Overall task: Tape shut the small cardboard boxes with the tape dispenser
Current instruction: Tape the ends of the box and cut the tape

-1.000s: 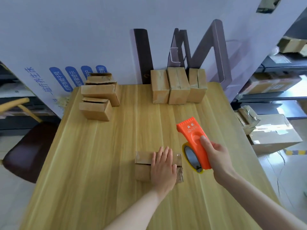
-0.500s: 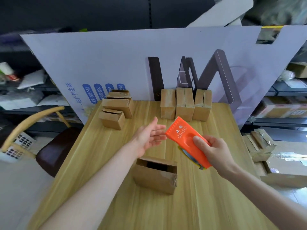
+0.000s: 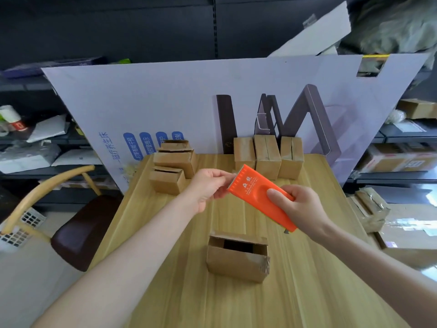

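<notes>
A small cardboard box is sitting nearest the viewer, at the middle of a pale wooden worktop. Its top flaps are standing open, showing a dark inside, and one lower corner is looking crumpled. Two bare forearms are reaching in from the bottom corners and meeting above and beyond this box, clear of it.

The right hand is holding an orange tape dispenser in the air, its grip clenched round the rear half, thumb lying on the top face. The dispenser is pointing up and to the left, toothed edge leading. The left hand is meeting that toothed edge, its grip pinching there with thumb and fingertips drawn together. Whether tape is lying between the fingertips is too fine to tell.

Farther back on the left, a stack of boxes is resting on the worktop, with one more open box just in front of it. At the rear centre, three closed boxes are standing side by side, touching.

Behind them a large white board with blue printed labels is leaning along the worktop's far edge. A dark-seated chair is standing at the left, and shelves holding cartons are showing at the right.
</notes>
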The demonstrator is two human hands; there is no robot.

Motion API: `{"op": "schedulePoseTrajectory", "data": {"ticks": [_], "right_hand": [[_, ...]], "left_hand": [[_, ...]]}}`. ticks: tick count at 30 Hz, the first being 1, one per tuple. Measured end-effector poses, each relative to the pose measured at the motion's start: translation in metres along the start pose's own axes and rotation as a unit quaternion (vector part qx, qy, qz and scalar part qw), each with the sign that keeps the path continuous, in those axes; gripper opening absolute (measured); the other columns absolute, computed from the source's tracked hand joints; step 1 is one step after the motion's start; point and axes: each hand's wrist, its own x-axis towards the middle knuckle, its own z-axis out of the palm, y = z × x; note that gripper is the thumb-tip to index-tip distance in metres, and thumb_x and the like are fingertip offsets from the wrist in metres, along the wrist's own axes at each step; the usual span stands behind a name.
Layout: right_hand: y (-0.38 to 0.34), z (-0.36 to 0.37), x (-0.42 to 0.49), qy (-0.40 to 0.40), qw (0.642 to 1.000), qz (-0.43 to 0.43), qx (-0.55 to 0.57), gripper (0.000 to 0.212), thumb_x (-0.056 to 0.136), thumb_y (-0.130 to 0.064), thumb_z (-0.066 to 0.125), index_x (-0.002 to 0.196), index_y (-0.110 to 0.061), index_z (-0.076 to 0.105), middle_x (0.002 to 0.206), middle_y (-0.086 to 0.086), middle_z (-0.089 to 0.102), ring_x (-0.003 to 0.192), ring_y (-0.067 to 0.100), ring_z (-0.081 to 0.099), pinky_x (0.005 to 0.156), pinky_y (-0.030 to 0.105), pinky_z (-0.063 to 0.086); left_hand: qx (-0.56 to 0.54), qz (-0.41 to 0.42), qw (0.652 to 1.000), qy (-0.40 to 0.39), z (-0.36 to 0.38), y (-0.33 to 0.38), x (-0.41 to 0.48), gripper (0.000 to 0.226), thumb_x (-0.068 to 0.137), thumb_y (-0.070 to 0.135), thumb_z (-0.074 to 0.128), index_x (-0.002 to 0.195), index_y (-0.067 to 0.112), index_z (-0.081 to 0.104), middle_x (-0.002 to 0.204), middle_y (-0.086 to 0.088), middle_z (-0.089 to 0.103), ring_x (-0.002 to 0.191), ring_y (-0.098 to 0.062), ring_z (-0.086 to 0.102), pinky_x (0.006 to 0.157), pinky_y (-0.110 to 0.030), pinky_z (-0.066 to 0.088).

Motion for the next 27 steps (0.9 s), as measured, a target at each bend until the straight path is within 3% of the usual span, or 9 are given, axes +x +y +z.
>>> {"op": "schedulePoseTrajectory", "data": {"ticks": [4, 10, 15, 20, 22, 24, 27], "right_hand": [[-0.01, 0.007, -0.002, 0.005, 0.999, -0.013, -0.034, 0.038, 0.088, -0.039, 0.066, 0.076, -0.002, 0.068, 0.055, 0.005, 0.062, 0.043, 0.022, 0.06, 0.037, 0.045, 0.053], [-0.023, 0.025, 0.0, 0.032, 0.988, -0.017, -0.153, 0.05, 0.086, -0.053, 0.061, 0.077, -0.005, 0.069, 0.067, 0.01, 0.068, 0.056, 0.03, 0.066, 0.049, 0.05, 0.056], [-0.011, 0.016, -0.008, 0.019, 0.983, 0.012, -0.182, 0.049, 0.085, -0.051, 0.063, 0.071, -0.004, 0.065, 0.062, 0.008, 0.065, 0.051, 0.028, 0.065, 0.045, 0.045, 0.056], [0.018, -0.011, -0.02, 0.004, 0.976, 0.05, -0.213, 0.046, 0.083, -0.047, 0.067, 0.061, -0.008, 0.061, 0.05, -0.002, 0.057, 0.044, 0.016, 0.054, 0.039, 0.028, 0.041], [0.03, -0.012, -0.019, -0.021, 0.972, 0.072, -0.221, 0.044, 0.082, -0.049, 0.068, 0.066, -0.008, 0.066, 0.055, 0.001, 0.064, 0.05, 0.018, 0.059, 0.044, 0.031, 0.045], [0.042, -0.01, -0.014, -0.045, 0.959, 0.095, -0.261, 0.047, 0.081, -0.054, 0.066, 0.072, -0.008, 0.069, 0.066, 0.004, 0.069, 0.061, 0.021, 0.065, 0.054, 0.034, 0.049], [0.056, -0.002, -0.004, -0.085, 0.932, 0.124, -0.33, 0.048, 0.08, -0.061, 0.062, 0.071, -0.014, 0.067, 0.071, 0.001, 0.068, 0.066, 0.018, 0.064, 0.055, 0.03, 0.045]], "left_hand": [[0.011, -0.002, 1.0, 0.018, -0.008, 0.001, 0.004, 0.02, 0.08, 0.023, 0.074, 0.089, 0.006, 0.068, 0.074, -0.003, 0.068, 0.064, -0.009, 0.061, 0.058, -0.019, 0.051], [0.056, 0.008, 0.994, 0.096, -0.006, -0.006, 0.016, 0.009, 0.09, 0.005, 0.062, 0.082, 0.007, 0.065, 0.074, -0.002, 0.063, 0.062, -0.008, 0.056, 0.042, -0.011, 0.043], [0.088, 0.006, 0.988, 0.128, -0.021, -0.024, 0.024, 0.011, 0.086, 0.002, 0.066, 0.076, 0.008, 0.067, 0.078, -0.006, 0.068, 0.061, -0.011, 0.058, 0.055, -0.02, 0.047], [0.093, -0.029, 0.979, 0.178, -0.056, -0.058, 0.023, 0.011, 0.085, 0.008, 0.069, 0.075, 0.01, 0.069, 0.08, -0.005, 0.07, 0.064, -0.012, 0.059, 0.071, -0.027, 0.053], [0.092, -0.043, 0.978, 0.181, -0.053, -0.079, 0.015, 0.011, 0.085, 0.012, 0.071, 0.075, 0.01, 0.07, 0.077, -0.005, 0.071, 0.063, -0.013, 0.06, 0.075, -0.029, 0.054], [0.1, -0.05, 0.976, 0.187, -0.047, -0.101, 0.004, 0.014, 0.085, 0.019, 0.071, 0.074, 0.012, 0.071, 0.07, -0.004, 0.07, 0.061, -0.013, 0.06, 0.074, -0.028, 0.052], [0.116, -0.053, 0.97, 0.207, -0.041, -0.129, -0.011, 0.019, 0.086, 0.025, 0.07, 0.071, 0.014, 0.071, 0.063, -0.003, 0.068, 0.06, -0.013, 0.06, 0.065, -0.023, 0.047]]}}
